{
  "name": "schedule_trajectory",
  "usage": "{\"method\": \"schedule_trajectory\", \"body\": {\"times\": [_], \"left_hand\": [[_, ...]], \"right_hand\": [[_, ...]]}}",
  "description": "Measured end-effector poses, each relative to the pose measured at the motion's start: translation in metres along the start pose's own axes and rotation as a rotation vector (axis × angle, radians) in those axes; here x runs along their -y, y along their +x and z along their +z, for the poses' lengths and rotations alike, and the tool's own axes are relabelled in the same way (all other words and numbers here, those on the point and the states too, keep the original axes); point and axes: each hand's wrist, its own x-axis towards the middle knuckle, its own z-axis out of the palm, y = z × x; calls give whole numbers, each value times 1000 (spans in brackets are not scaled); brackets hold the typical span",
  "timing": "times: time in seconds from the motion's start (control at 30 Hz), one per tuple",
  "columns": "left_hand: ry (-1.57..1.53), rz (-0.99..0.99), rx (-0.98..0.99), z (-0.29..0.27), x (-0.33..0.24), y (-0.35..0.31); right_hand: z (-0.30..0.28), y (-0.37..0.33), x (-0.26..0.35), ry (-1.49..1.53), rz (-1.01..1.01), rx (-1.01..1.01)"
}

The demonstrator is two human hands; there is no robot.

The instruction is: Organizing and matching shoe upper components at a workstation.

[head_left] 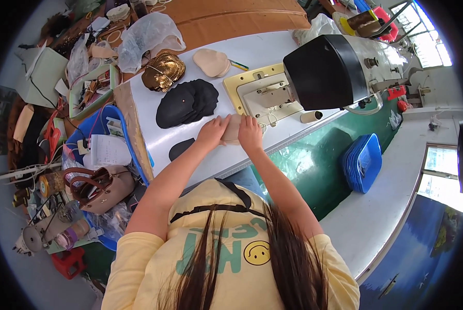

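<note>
A beige, rounded fabric piece (232, 130) lies at the front edge of the sewing machine's bed, between my two hands. My left hand (213, 132) grips its left side, fingertips toward the far edge. On its right side is my right hand (250, 135), fingers closed on it near the machine plate. The industrial sewing machine (324, 72) has a black head cover and a yellow-edged plate (234, 88). Left of my hands sits a pile of black fabric pieces (187, 103), with a single dark piece (181, 150) beside my left forearm.
Beyond the black pile are gold shiny pieces (163, 71) and beige pieces (210, 62). A pen (239, 65) lies near the plate, a thread cone (311, 117) at the right. A blue bin (138, 147) with a handbag (105, 188) borders the left; stacked blue baskets (363, 163) stand right.
</note>
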Motion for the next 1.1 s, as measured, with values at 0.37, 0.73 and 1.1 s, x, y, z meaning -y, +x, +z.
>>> {"method": "schedule_trajectory", "body": {"times": [0.37, 0.73, 1.1], "left_hand": [[-143, 15, -207, 6, 8, -12], [-57, 300, -213, -8, -7, -2], [-134, 101, 25, -21, -9, 21]], "right_hand": [[-7, -4, 1, 139, -74, -34], [-22, -29, 9, 377, -100, 10], [-22, -38, 17, 315, -103, -56]]}}
